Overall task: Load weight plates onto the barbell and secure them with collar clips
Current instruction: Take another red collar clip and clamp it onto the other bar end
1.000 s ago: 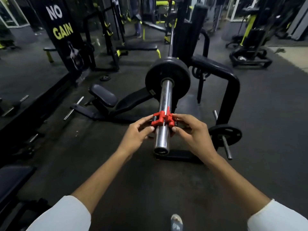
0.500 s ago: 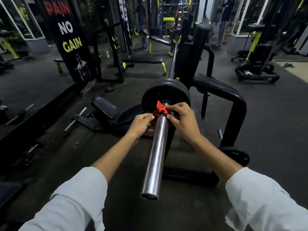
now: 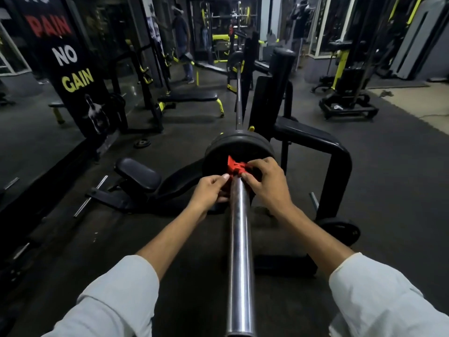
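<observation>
Head: red collar (image 3: 235, 167) now pushed against plate (image 3: 239, 147), both hands (image 3: 211, 190) gripping.

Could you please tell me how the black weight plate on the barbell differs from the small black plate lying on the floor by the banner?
The large black weight plate on the barbell stands upright on the chrome barbell sleeve, with the red collar clip at its face; the small black plate on the floor lies flat and loose. The barbell plate looks far bigger and thicker. Both hands work beside it; nothing touches the floor plate. Both are round, black discs.
</observation>
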